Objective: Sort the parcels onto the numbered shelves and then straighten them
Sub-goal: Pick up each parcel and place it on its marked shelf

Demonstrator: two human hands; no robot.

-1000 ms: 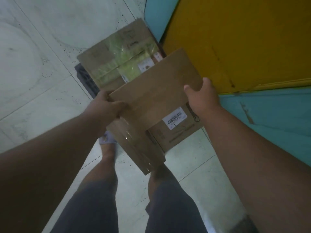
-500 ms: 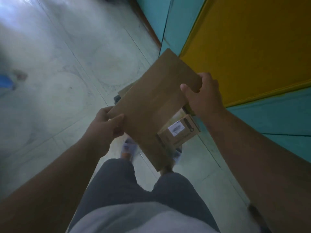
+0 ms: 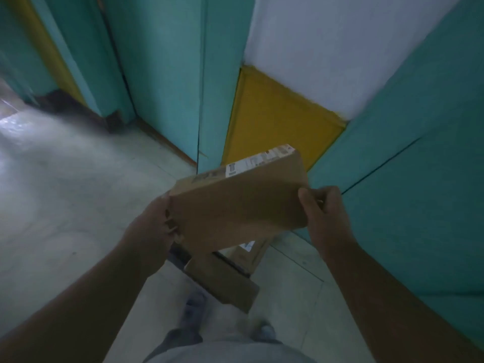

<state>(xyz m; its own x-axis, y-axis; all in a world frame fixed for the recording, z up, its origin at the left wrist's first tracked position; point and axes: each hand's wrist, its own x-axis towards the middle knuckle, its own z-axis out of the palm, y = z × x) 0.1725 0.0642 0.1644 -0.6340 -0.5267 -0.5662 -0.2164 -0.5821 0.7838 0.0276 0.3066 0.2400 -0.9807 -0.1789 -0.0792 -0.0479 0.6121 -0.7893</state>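
The label (image 3: pixel 258 161) print is blurred beyond reading. The cardboard parcel (image 3: pixel 235 205) is gripped between left hand (image 3: pixel 153 229) and right hand (image 3: pixel 326 216), fingers (image 3: pixel 305 199) closed on its ends.

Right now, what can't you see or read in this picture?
Head view only:
- Label on the held box: print too blurred and small to read.
- Boxes on the floor: partly hidden behind the held box.
- Left hand fingers: mostly hidden under the box.
- Numbered shelves: none in view.
- Feet: smeared by motion blur.

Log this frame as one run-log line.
phase: carrying | left hand: grips cardboard parcel | right hand: grips parcel | more parcels: on floor below | shelves: not visible
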